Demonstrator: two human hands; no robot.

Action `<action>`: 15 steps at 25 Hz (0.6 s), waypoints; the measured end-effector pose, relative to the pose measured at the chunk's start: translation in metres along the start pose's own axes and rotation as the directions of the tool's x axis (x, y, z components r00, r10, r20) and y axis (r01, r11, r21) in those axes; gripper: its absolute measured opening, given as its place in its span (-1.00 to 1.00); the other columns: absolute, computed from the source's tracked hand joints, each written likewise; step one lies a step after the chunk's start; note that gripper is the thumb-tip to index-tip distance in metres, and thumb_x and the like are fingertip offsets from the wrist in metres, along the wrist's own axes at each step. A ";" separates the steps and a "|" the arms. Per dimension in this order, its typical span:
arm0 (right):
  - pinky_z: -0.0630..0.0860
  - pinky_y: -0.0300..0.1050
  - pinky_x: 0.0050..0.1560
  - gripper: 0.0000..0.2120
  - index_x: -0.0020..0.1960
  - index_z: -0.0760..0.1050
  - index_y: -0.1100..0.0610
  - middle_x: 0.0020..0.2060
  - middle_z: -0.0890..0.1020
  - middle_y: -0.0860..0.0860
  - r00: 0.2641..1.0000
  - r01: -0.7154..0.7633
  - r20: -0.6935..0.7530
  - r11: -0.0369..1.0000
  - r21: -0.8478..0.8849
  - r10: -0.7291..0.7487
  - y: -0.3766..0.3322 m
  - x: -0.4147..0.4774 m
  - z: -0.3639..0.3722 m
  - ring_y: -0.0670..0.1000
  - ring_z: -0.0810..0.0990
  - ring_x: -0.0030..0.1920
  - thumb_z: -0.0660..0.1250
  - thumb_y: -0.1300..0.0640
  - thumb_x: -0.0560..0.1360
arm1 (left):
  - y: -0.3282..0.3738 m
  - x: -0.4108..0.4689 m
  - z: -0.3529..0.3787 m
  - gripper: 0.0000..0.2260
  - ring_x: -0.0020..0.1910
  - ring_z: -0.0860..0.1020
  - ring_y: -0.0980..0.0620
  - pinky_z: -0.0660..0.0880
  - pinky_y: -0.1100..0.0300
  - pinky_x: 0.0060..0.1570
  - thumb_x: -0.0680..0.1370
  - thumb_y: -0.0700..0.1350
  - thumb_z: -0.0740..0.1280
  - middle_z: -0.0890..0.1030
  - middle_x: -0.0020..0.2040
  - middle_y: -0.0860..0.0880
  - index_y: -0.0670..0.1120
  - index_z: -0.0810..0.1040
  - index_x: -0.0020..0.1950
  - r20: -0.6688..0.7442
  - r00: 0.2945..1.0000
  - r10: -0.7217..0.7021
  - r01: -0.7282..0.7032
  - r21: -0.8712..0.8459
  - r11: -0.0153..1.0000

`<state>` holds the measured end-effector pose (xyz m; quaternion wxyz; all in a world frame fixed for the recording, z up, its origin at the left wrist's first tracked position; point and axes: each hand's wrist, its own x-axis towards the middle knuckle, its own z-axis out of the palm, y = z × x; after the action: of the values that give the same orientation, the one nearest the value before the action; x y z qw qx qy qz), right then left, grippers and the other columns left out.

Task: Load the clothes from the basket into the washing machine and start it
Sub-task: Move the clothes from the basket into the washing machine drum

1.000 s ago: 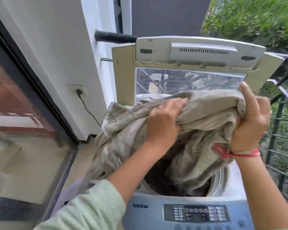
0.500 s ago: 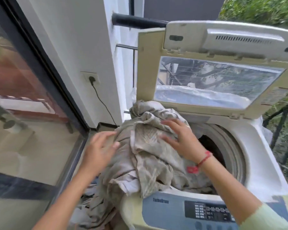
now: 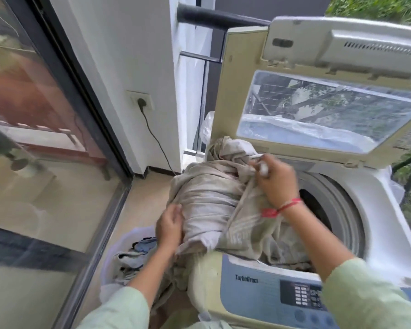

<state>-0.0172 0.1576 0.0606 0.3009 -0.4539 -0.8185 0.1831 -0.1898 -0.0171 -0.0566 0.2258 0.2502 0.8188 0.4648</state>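
**Pale green sleeves and a red thread**

Both my arms are in loose sleeves of a pale mint green, plain and soft-looking. The left sleeve [image 3: 119, 309] ends partway along the forearm, which is bare from there down to my left hand [image 3: 169, 227]. The right sleeve [image 3: 365, 295] has a wide cuff and also stops short of the wrist. Just behind my right hand [image 3: 277, 184], a thin red thread [image 3: 288, 204] circles the wrist, with a fuller red tuft at one side.
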 end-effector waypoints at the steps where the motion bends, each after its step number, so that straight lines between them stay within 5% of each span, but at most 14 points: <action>1: 0.54 0.01 -0.28 -0.82 -0.13 0.52 0.09 -0.29 0.67 0.15 0.993 -0.020 -0.117 0.997 -0.071 0.011 0.016 0.007 -0.030 0.21 0.63 -0.27 0.23 0.00 0.44 | 0.008 0.004 -0.012 -0.74 -0.26 0.50 -0.10 0.28 0.14 -0.30 0.63 -0.03 0.14 0.49 -0.31 0.00 -0.13 0.47 -0.16 -0.102 0.993 0.053 -0.050 0.039 0.998; 3: 0.48 0.02 -0.30 -0.80 -0.15 0.52 0.16 -0.37 0.61 0.24 0.941 -0.088 -0.339 0.954 -0.286 -0.015 0.067 0.013 -0.103 0.26 0.60 -0.32 0.26 0.03 0.50 | 0.040 0.008 -0.034 -0.69 -0.33 0.45 -0.10 0.29 0.12 -0.35 0.61 0.02 0.10 0.49 -0.35 -0.03 -0.13 0.46 -0.20 -0.236 0.928 0.288 -0.262 0.137 0.955; 5: 0.50 0.07 -0.26 -0.66 -0.09 0.50 0.15 -0.31 0.59 0.25 0.882 -0.235 -0.470 0.894 -0.381 0.031 0.111 0.006 -0.167 0.28 0.58 -0.29 0.17 -0.11 0.56 | 0.091 0.010 -0.047 -0.70 -0.26 0.47 -0.06 0.34 0.09 -0.32 0.60 -0.02 0.12 0.55 -0.28 -0.09 -0.15 0.51 -0.17 -0.267 0.778 0.569 -0.519 0.239 0.821; 8: 0.52 0.10 -0.17 -0.76 0.05 0.46 0.08 -0.16 0.59 0.22 0.890 -0.244 -0.455 0.870 -0.427 0.026 0.147 -0.013 -0.165 0.27 0.57 -0.19 0.19 -0.07 0.54 | 0.151 0.004 -0.029 -0.73 -0.28 0.50 -0.07 0.40 0.11 -0.39 0.59 -0.03 0.17 0.57 -0.26 -0.09 -0.13 0.54 -0.17 -0.179 0.607 0.775 -0.670 0.410 0.619; 9: 0.53 0.07 -0.13 -0.75 0.11 0.46 0.05 -0.14 0.60 0.19 0.960 -0.187 -0.276 0.858 -0.479 0.056 0.152 -0.021 -0.144 0.25 0.59 -0.15 0.23 -0.05 0.50 | 0.160 -0.001 -0.020 -0.72 -0.31 0.52 -0.08 0.40 0.12 -0.42 0.59 -0.01 0.16 0.57 -0.27 -0.08 -0.13 0.54 -0.18 -0.127 0.606 0.786 -0.677 0.437 0.592; 10: 0.52 0.03 -0.10 -0.67 0.17 0.46 0.04 -0.12 0.60 0.14 0.982 -0.134 0.053 0.862 -0.488 0.183 0.154 -0.027 -0.118 0.23 0.61 -0.11 0.29 -0.07 0.46 | 0.160 -0.004 -0.011 -0.70 -0.34 0.53 -0.10 0.39 0.13 -0.46 0.59 0.01 0.15 0.56 -0.29 -0.07 -0.12 0.53 -0.20 -0.070 0.617 0.784 -0.676 0.463 0.573; 11: 0.51 -0.01 -0.09 -0.56 0.20 0.47 0.06 -0.14 0.60 0.08 0.841 -0.018 0.452 0.851 -0.525 0.297 0.148 -0.036 -0.094 0.19 0.62 -0.07 0.32 -0.12 0.39 | 0.153 -0.007 -0.006 -0.68 -0.37 0.53 -0.11 0.38 0.14 -0.48 0.59 0.03 0.13 0.55 -0.32 -0.06 -0.12 0.52 -0.22 -0.016 0.639 0.769 -0.669 0.482 0.566; 12: 0.51 -0.04 -0.09 -0.46 0.18 0.51 0.11 -0.17 0.60 0.05 0.611 0.100 0.713 0.860 -0.501 0.344 0.148 -0.045 -0.073 0.16 0.63 -0.06 0.30 -0.19 0.32 | 0.142 -0.009 -0.006 -0.66 -0.38 0.54 -0.13 0.38 0.13 -0.48 0.59 0.05 0.12 0.54 -0.34 -0.07 -0.11 0.51 -0.23 0.022 0.678 0.735 -0.645 0.498 0.580; 13: 0.52 -0.07 -0.07 -0.41 0.14 0.55 0.14 -0.17 0.62 0.04 0.449 0.171 0.816 0.861 -0.479 0.365 0.144 -0.048 -0.058 0.14 0.63 -0.02 0.25 -0.23 0.27 | 0.129 -0.007 -0.011 -0.65 -0.36 0.55 -0.17 0.40 0.12 -0.45 0.58 0.07 0.10 0.56 -0.33 -0.08 -0.11 0.50 -0.24 0.033 0.737 0.675 -0.592 0.513 0.622; 14: 0.52 -0.07 0.00 -0.44 0.15 0.55 0.13 -0.09 0.63 0.07 0.473 0.156 0.811 0.873 -0.462 0.345 0.132 -0.043 -0.049 0.14 0.61 0.03 0.24 -0.21 0.30 | 0.114 -0.003 -0.021 -0.65 -0.32 0.56 -0.20 0.43 0.09 -0.40 0.58 0.09 0.10 0.58 -0.30 -0.11 -0.10 0.51 -0.22 0.024 0.811 0.585 -0.505 0.534 0.678; 15: 0.50 -0.05 0.04 -0.52 0.21 0.51 0.12 0.04 0.61 0.09 0.609 0.078 0.740 0.907 -0.414 0.285 0.118 -0.032 -0.042 0.16 0.58 0.09 0.29 -0.11 0.38 | 0.100 0.001 -0.033 -0.66 -0.25 0.58 -0.22 0.44 0.05 -0.34 0.58 0.11 0.13 0.61 -0.26 -0.15 -0.10 0.52 -0.19 -0.013 0.884 0.468 -0.381 0.561 0.735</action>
<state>0.0978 0.1932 0.0140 -0.2011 -0.4266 -0.8572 0.2068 -0.1910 0.0064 0.0459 -0.0305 0.4476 0.8519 0.2701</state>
